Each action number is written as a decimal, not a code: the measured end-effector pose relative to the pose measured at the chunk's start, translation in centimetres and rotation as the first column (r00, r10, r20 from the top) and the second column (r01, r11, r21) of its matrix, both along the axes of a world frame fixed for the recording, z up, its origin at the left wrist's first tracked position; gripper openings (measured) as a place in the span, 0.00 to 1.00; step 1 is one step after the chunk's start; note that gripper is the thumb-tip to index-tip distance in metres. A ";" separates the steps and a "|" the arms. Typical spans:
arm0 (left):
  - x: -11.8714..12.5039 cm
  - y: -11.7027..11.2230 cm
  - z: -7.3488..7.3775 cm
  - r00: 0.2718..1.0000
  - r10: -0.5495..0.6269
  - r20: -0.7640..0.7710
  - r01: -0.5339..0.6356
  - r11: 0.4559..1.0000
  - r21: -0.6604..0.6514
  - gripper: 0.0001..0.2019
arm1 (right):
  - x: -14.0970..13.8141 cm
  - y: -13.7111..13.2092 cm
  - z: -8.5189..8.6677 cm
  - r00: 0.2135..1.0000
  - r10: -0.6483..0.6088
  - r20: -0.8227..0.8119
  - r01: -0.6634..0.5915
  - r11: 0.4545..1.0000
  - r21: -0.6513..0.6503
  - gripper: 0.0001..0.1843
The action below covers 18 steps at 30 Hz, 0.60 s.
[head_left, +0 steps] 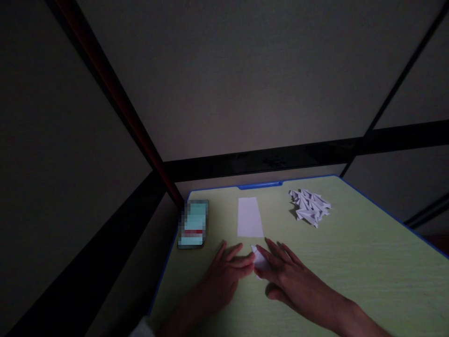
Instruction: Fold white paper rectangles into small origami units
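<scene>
Both hands lie palm down, forearms converging. The right hand (286,274), fingers slightly spread, partly covers the folded paper (260,263) on the table (354,243), nearer than the flat sheet (249,217); the left hand (227,272), fingers parted, apparently touches its left edge.

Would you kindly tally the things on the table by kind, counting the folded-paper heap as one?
Pointed white paper under the right hand: 1
Flat white paper rectangle: 1
Folded-paper heap: 1
Phone: 1
Total: 4
</scene>
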<state>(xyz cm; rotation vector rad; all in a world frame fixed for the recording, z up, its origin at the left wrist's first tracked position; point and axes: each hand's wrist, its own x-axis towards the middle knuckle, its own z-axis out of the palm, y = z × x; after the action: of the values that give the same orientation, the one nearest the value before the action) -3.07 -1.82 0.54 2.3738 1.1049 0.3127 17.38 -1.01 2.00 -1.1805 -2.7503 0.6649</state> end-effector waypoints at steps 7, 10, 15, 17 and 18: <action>0.0 0.0 0.1 0.995 -0.073 0.060 0.072 0.997 0.022 0.23 | 1.2 1.9 -0.5 0.990 0.047 -0.133 -0.062 0.992 -0.113 0.15; 0.3 0.2 0.2 0.995 -0.082 0.049 0.079 0.995 0.059 0.25 | 0.9 2.6 -1.0 0.976 0.052 -0.212 -0.075 0.992 -0.103 0.13; 1.5 -0.3 -0.1 0.990 -0.043 -0.133 0.068 0.980 0.186 0.23 | -0.2 2.2 -1.9 0.902 -0.086 -0.424 0.099 0.995 0.009 0.10; 2.0 -0.8 -0.5 0.983 0.001 -0.184 0.041 0.973 0.227 0.25 | -0.4 1.9 -2.3 0.865 -0.217 -0.452 0.249 0.968 0.012 0.11; 2.3 -1.0 -0.7 0.981 0.022 -0.195 0.026 0.970 0.241 0.27 | -0.4 1.9 -2.6 0.858 -0.257 -0.445 0.293 0.956 0.011 0.12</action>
<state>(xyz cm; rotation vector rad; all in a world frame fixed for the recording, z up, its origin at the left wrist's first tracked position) -0.81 -2.83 -0.14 2.6695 1.2124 0.2274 16.93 0.87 -0.62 -1.1992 -2.1623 0.6815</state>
